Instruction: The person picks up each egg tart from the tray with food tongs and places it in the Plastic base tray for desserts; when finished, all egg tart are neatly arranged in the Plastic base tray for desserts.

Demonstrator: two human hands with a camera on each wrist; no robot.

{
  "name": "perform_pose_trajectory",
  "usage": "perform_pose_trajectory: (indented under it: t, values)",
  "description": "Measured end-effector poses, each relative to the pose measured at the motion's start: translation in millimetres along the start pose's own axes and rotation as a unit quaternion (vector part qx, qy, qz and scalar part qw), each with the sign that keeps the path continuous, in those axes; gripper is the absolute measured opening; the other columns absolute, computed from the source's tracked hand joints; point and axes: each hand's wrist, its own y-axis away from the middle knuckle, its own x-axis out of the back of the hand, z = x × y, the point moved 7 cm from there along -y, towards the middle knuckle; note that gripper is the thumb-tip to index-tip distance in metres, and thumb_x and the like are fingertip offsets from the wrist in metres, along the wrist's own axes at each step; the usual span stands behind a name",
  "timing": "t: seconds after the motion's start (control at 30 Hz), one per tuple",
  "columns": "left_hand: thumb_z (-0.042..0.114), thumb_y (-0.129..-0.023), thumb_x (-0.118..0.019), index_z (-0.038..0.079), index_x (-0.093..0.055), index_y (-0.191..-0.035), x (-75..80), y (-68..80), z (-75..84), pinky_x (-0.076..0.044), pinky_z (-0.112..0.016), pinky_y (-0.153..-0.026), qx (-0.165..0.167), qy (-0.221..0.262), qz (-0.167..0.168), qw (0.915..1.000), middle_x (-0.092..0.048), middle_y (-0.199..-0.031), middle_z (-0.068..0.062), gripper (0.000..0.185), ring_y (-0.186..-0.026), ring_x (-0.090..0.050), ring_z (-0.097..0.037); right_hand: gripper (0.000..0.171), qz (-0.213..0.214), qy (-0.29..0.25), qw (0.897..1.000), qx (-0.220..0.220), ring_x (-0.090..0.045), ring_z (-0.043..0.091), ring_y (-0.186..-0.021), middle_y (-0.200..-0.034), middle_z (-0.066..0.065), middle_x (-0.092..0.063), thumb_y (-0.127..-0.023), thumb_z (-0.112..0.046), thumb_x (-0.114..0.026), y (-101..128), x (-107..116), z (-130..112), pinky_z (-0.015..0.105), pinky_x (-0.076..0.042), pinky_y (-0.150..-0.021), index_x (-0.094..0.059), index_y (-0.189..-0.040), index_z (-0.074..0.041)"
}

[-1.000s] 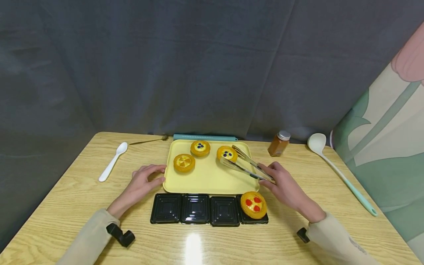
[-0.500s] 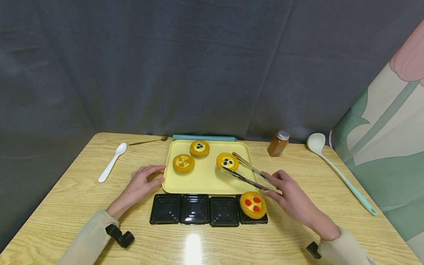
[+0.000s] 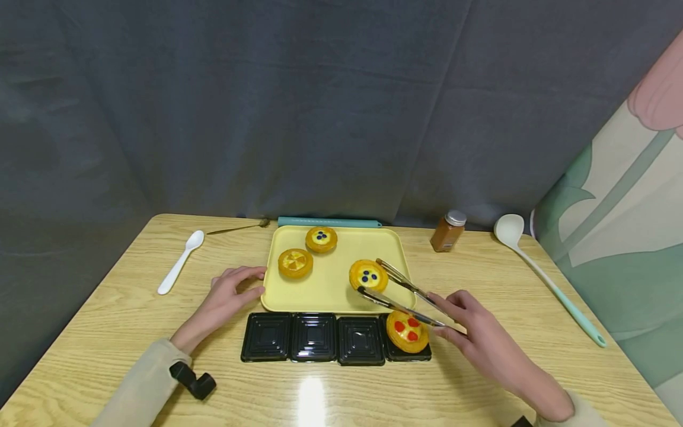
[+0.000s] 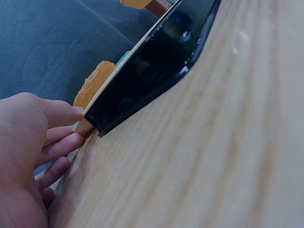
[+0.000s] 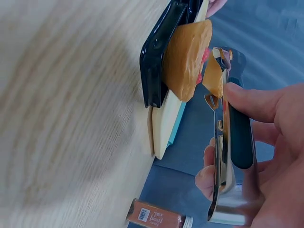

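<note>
A yellow tray point(image 3: 332, 292) holds a blueberry tart point(image 3: 321, 239) at the back and an orange-topped tart point(image 3: 295, 263) on the left. My right hand point(image 3: 453, 315) grips metal tongs point(image 3: 401, 293), whose tips clasp a second blueberry tart point(image 3: 368, 275) near the tray's front right. In front of the tray stands a row of black cups point(image 3: 313, 337); the rightmost one holds a red-topped tart point(image 3: 408, 331). My left hand point(image 3: 235, 287) rests on the table with its fingers point(image 4: 59, 142) against the tray's left corner point(image 4: 83, 126). The right wrist view shows the tongs point(image 5: 222, 142) above the red-topped tart point(image 5: 187, 57).
A white spoon point(image 3: 181, 261) lies at the left and a thin metal spoon point(image 3: 240, 226) at the back. A teal bar point(image 3: 329, 222) lies behind the tray. A spice jar point(image 3: 449, 231) and a long white ladle point(image 3: 544, 276) are on the right. A grey curtain backs the table.
My right hand has drawn the tongs toward me, and the blueberry tart between them has come from the tray's back right to its front right. The left hand has not moved.
</note>
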Motion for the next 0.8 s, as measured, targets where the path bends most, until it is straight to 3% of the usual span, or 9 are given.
perform_pose_trajectory:
  t: [0.43,0.67,0.8]
  values:
    - [0.017,-0.092,-0.075,0.004,-0.065,-0.133,-0.7,-0.2,-2.5,-0.023,-0.050,-0.093,0.001,0.002,0.002,1.0000,-0.069,-0.118,-0.006,0.044,-0.121,-0.051,-0.037,0.057,-0.014,0.006,1.000,-0.004,-0.046,0.007,-0.080,-0.104,-0.004,-0.050,-0.089,-0.014,-0.078,26,-2,-8,0.022,-0.040,-0.061,-0.060,-0.143,-0.014]
    - [0.018,-0.093,-0.074,0.005,-0.065,-0.134,-1.3,-0.6,-3.0,-0.023,-0.050,-0.093,0.002,0.003,-0.001,1.0000,-0.069,-0.118,-0.006,0.044,-0.121,-0.050,-0.036,0.058,-0.085,0.022,0.992,-0.092,-0.048,0.012,-0.084,-0.104,-0.004,-0.049,-0.091,-0.024,-0.077,36,-9,-4,0.023,-0.042,-0.064,-0.058,-0.145,-0.024]
    - [0.017,-0.092,-0.074,0.005,-0.065,-0.133,-1.3,-1.0,-3.0,-0.023,-0.050,-0.092,0.001,0.003,0.000,1.0000,-0.069,-0.118,-0.006,0.044,-0.120,-0.051,-0.036,0.058,-0.090,0.026,0.993,-0.070,-0.048,0.009,-0.084,-0.103,-0.005,-0.048,-0.091,-0.022,-0.077,41,-11,-8,0.022,-0.042,-0.065,-0.058,-0.145,-0.024]
